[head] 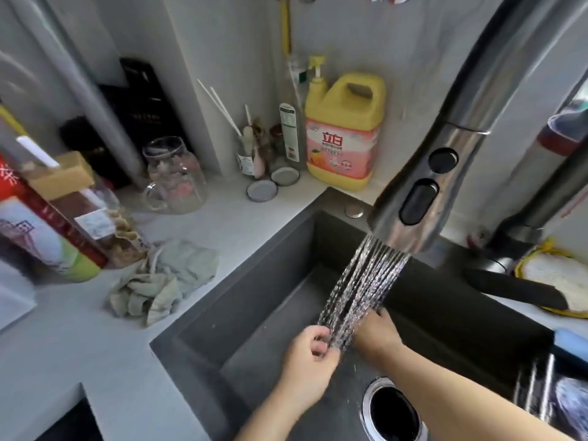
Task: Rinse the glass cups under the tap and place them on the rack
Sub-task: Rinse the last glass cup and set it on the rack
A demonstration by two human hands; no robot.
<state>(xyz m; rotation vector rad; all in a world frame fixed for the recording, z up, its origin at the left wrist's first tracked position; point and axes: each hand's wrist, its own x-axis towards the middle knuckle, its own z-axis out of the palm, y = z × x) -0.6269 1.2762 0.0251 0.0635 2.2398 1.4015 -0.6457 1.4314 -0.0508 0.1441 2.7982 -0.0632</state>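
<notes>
The dark sink (254,297) takes up the middle of the view, sunk into the pale tabletop (95,338). The tap (423,192) hangs over it and throws a wide spray (359,288) down onto both hands.

At the lower right edge, a blurred frame of metal bars (541,396) is probably the rack. If so, a wet cup has to cross the sink rim to reach it.

The left hand (305,358) and the right hand (378,332) are close together on either side of the spray. The left fingers are curled in towards the water. The right fingers are hidden behind it.

No glass cup can be made out. If one is held, it sits between the hands where the water breaks. I cannot tell whether either hand is clamped on anything.

The main risk is slipping. Clear glass under running water is slick and hard to see, and a loose pinch could drop it onto the hard sink floor or against the open drain (393,412).

The broad spray striking the hands could also splash over the rim onto the tabletop, towards the crumpled cloth (165,281).
</notes>
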